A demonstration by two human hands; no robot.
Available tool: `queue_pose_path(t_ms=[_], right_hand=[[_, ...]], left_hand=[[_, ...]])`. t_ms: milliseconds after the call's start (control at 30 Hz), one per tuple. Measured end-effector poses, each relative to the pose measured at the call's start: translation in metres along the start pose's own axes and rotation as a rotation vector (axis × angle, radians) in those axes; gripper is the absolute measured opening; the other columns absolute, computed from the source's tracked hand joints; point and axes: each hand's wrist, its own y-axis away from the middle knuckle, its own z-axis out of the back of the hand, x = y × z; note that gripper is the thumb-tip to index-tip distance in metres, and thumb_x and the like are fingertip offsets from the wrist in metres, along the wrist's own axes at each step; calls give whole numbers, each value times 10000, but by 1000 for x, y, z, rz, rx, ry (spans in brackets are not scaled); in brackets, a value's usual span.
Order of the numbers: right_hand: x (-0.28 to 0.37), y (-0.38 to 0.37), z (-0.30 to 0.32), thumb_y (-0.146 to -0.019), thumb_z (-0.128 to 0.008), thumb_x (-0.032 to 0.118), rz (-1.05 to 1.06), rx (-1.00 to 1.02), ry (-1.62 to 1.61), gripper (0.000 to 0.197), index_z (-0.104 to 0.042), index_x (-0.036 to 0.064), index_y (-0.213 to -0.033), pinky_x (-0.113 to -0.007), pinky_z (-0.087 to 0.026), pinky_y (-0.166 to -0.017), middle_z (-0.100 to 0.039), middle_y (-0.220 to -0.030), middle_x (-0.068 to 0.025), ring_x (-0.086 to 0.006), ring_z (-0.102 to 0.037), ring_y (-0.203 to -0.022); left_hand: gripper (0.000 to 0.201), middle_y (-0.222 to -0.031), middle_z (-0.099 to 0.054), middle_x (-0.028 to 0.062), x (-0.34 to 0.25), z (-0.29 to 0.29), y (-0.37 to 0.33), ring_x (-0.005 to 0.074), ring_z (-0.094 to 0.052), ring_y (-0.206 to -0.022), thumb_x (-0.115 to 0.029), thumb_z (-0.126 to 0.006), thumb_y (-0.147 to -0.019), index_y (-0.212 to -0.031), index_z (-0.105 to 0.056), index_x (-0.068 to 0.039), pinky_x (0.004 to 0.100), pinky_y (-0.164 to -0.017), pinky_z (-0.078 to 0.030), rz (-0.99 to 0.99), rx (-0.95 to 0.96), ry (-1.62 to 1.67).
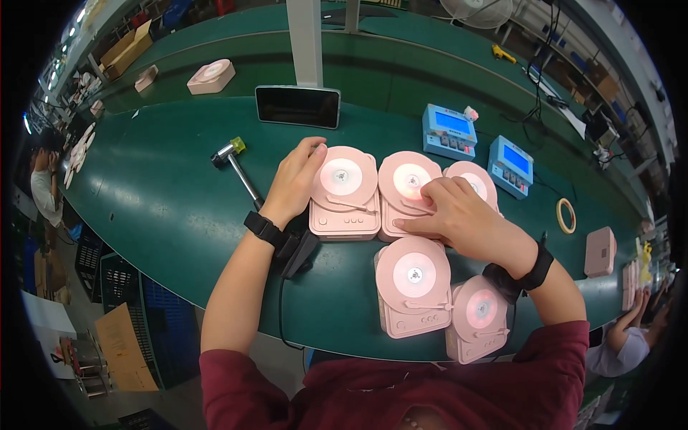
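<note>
Several pale pink mini record players with white-centred discs stand close together before me. My left hand (294, 179) lies against the left side of the left player (345, 223), fingers stretched out and not wrapped round it. My right hand (462, 218) bends over the middle player (401, 168), its curled fingertips at the lit disc and its thumb by the front controls. That hand partly hides the middle player's tonearm and the right player (469, 172) behind it. Nearer me are another player (413, 276) and a tilted one (479, 312) with a reddish glow.
A phone (297, 107) leans by the grey post. A hammer (240, 168) lies left of my hand. Two blue devices with screens (449, 132) (512, 166), a tape roll (566, 216) and a pink box-shaped part (600, 252) are to the right. Co-workers sit at both sides.
</note>
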Motion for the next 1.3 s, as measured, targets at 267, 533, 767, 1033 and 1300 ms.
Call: queue_pose_path(t_ms=[267, 533, 767, 1033, 1300], right_hand=[[-19, 0, 10, -726, -734, 145, -129, 9, -45, 528, -623, 243, -1233, -404, -400, -896, -534, -1072, -138, -307, -501, -1028], [9, -34, -8, -699, -682, 597, -587, 87, 66, 911, -420, 73, -1396, -434, -423, -880, -510, -1096, -262, -365, -504, -1039], [8, -62, -10, -667, -703, 538, -598, 179, 194, 974, -332, 73, -1438, -435, -460, -846, -487, -1128, -327, -407, -534, -996], [-30, -71, -10, -661, -676, 384, -755, 88, -301, 904, -307, 99, -1435, -434, -496, -820, -521, -1142, -278, -378, -590, -957], [-91, 1, 52, -763, -554, 404, -691, -463, -1794, 514, -612, 22, -1101, -425, -510, -776, -640, -992, -133, -263, -623, -900]], left_hand=[[480, -1119, -605, 247, -2, -1, 1, 342, -586, -1037, -386, -438, -969, -1180, -539, 34, 366, -903, -434, -14, 1, 6], [473, -1142, -600, 245, -2, 1, 0, 341, -582, -1056, -375, -445, -963, -1181, -539, 34, 360, -916, -431, 4, 31, -14], [512, -1132, -604, 242, 5, 0, 1, 353, -591, -1031, -415, -522, -915, -1163, -557, 31, 375, -897, -444, -39, 30, -128], [423, -954, -671, 192, -11, 3, 0, 278, -646, -905, -344, -596, -875, -1036, -624, 46, 344, -811, -480, 58, 42, -370], [356, -920, -674, 160, 8, 1, -4, 218, -643, -855, -269, -610, -875, -1040, -622, 46, 334, -752, -500, 46, 19, -275]])
